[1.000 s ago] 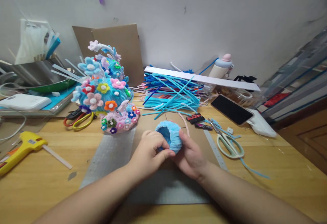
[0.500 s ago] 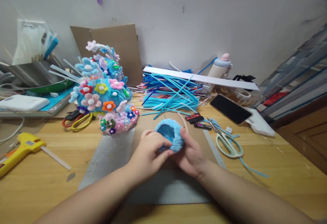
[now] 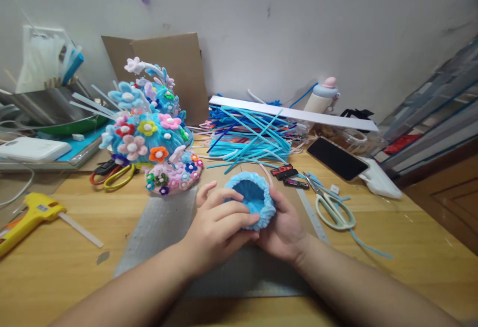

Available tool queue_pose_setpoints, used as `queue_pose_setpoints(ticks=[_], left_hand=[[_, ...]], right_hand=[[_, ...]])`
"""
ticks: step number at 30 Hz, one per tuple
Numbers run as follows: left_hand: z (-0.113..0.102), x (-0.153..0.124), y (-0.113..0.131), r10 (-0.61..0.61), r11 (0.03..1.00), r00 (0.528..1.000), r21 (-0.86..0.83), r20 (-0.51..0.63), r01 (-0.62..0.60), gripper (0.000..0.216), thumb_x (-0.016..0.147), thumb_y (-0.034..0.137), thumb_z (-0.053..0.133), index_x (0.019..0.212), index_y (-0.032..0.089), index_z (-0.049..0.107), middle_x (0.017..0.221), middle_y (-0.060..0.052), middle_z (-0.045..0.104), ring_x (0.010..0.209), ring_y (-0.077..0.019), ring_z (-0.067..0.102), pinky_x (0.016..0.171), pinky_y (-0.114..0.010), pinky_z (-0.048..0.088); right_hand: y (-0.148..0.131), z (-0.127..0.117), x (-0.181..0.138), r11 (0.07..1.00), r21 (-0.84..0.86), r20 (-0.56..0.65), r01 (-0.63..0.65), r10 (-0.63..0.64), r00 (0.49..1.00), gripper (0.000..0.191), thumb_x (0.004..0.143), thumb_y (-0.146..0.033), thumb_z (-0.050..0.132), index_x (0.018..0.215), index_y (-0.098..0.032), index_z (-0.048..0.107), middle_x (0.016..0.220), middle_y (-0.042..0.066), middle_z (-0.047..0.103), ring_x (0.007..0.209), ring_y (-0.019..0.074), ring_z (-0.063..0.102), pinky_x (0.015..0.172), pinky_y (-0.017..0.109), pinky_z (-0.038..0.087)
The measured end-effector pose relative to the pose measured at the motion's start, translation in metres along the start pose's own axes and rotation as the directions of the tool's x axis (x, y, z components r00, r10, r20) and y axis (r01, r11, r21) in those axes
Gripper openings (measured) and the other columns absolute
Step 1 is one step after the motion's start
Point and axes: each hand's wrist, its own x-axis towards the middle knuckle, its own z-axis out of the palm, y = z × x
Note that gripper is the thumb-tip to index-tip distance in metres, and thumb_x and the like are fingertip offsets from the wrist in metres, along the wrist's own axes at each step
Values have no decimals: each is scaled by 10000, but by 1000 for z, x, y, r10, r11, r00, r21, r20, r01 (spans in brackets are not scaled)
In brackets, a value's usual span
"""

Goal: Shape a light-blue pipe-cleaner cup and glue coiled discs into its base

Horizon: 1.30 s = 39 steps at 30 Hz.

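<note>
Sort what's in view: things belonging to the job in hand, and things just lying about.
Job in hand:
blue fuzzy cup, held between left hand and right hand
probably blue fuzzy stems, scissors, glue gun
perhaps flower-covered piece

Probably just lying about:
phone
bottle

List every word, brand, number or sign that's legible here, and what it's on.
No text is legible.
Yellow glue gun: pale label, too blurred to read.
White device at left: faint marking, too small to read.
Red-and-black piece: any print is too small to tell.
Light-blue fluffy piece: no lettering visible.
</note>
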Motion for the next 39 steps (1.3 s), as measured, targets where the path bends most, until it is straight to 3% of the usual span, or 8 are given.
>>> queue_pose_setpoints(ticks=[7,11,15,22,25,31,35,39], left_hand=[[-1,2,2,18,1000,1000,22,17,-18,84,784,308,681,746,251,633,728,62,713,863,-167,605,984,-402,248],[-2,3,2,-13,1000,1000,4,5,13,140,759,330,701,741,230,606,735,52,708,851,-167,604,971,-394,267],[-2,2,2,-25,1000,1000,18,0,25,94,779,336,683,838,270,651,788,44,730,884,-176,599,989,-401,236],[-2,1,-1,2,999,1000,44,22,-3,120,806,334,655,921,337,688,850,53,733,959,-181,586,1027,-410,210],[-2,0,-1,21,995,999,101,36,-25,177,816,333,638,988,313,676,908,37,737,994,-188,600,1063,-416,190],[1,-1,3,-3,964,990,262,144,-35,363,835,378,589,1155,210,614,1218,-36,641,1166,-231,542,1138,-422,84],[4,0,2,-21,965,981,259,195,-31,336,875,321,530,1181,199,597,1225,-23,638,1172,-196,541,1158,-394,59],[5,0,-4,-28,976,968,217,249,-27,372,840,279,553,1207,229,582,1230,-20,634,1158,-214,553,1158,-454,101]], right_hand=[[-2,1,3,999,38,29,-22,21,999,465,864,-536,410,994,-157,646,852,54,696,661,163,592,576,268,439],[-2,1,3,1000,12,2,-15,15,1000,475,863,-555,394,992,-172,644,876,51,698,766,193,622,698,315,462],[-3,2,3,1000,17,5,-12,12,1000,479,868,-548,388,1003,-164,641,884,54,702,822,200,630,802,344,456],[-2,7,-2,994,113,22,12,-14,1000,413,872,-469,424,957,-144,665,883,55,715,763,153,639,702,264,481],[-1,6,-3,994,104,-18,45,-43,999,410,854,-481,456,989,-154,663,942,52,716,819,162,644,738,280,486],[4,7,-3,994,27,-106,109,-105,989,335,819,-447,524,1021,-214,654,1025,28,702,1025,204,601,948,383,418],[6,11,-1,994,28,-95,105,-102,990,354,836,-448,497,1027,-196,657,1021,41,705,1075,215,579,968,399,411],[6,14,0,983,7,-86,184,-182,979,333,871,-401,458,1028,-191,663,1065,41,697,1098,205,568,994,385,396]])
